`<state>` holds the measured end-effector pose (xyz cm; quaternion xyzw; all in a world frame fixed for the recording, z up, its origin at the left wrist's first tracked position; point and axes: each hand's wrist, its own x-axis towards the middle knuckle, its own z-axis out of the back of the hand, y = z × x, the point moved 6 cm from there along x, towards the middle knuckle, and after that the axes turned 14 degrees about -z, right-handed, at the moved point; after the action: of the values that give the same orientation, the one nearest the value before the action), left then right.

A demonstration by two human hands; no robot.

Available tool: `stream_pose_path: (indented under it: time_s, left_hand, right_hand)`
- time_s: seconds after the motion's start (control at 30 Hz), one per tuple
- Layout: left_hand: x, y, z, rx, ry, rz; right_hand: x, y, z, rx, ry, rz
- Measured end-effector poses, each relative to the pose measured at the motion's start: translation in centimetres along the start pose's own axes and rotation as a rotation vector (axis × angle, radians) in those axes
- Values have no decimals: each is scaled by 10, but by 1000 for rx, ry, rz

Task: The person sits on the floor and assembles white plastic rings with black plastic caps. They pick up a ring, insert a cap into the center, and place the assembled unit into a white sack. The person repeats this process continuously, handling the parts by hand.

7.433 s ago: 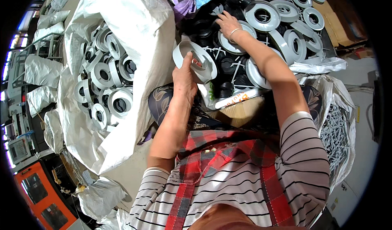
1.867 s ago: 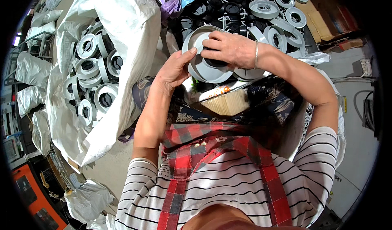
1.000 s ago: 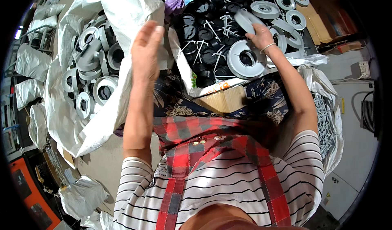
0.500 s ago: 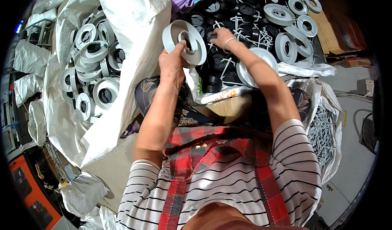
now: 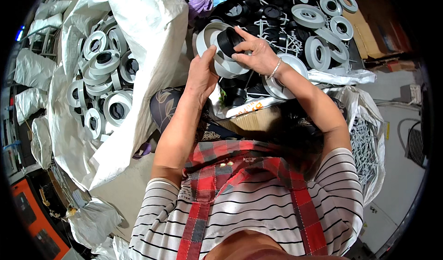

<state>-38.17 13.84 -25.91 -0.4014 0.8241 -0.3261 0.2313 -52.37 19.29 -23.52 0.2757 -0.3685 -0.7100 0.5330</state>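
Observation:
My left hand (image 5: pixel 202 74) grips a light grey plastic flanged ring (image 5: pixel 203 40) by its near edge, thumb on top, tilted up above the pile. In my right hand (image 5: pixel 259 57) is a black round plastic insert (image 5: pixel 226 43), pinched between thumb and fingers. The insert is at the ring's central opening, partly covered by my fingers; how deep it sits I cannot tell. Below and beyond my hands lies a heap of similar black inserts (image 5: pixel 271 12) mixed with grey branched plastic pieces (image 5: pixel 290 42). Under my right wrist rests another grey ring (image 5: pixel 295 66).
On the left, a big white woven sack (image 5: pixel 159 15) holds several grey rings with black centres (image 5: pixel 117 110). More loose grey rings (image 5: pixel 308 16) lie at the far right. A white sack of thin grey pieces (image 5: pixel 362 142) stands beside my right elbow. Cardboard (image 5: pixel 367 38) is at the right.
My right hand has come up from the heap with a black insert and brought it left to the grey ring. My left hand has moved slightly right, still holding the ring.

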Motion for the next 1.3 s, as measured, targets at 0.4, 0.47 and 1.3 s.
stream_pose_path:
  time_s: [0.4,0.47,1.3]
  left_hand:
    - [-48,-2,-20,155,300,200]
    - [-54,-2,-21,135,341,281]
    - [-67,-190,-63,1062,-11,-1094]
  right_hand:
    - [-69,68,38,-558,244,354]
    - [-82,81,40,-647,320,416]
    - [-55,-50,99,-410,-176,-338]
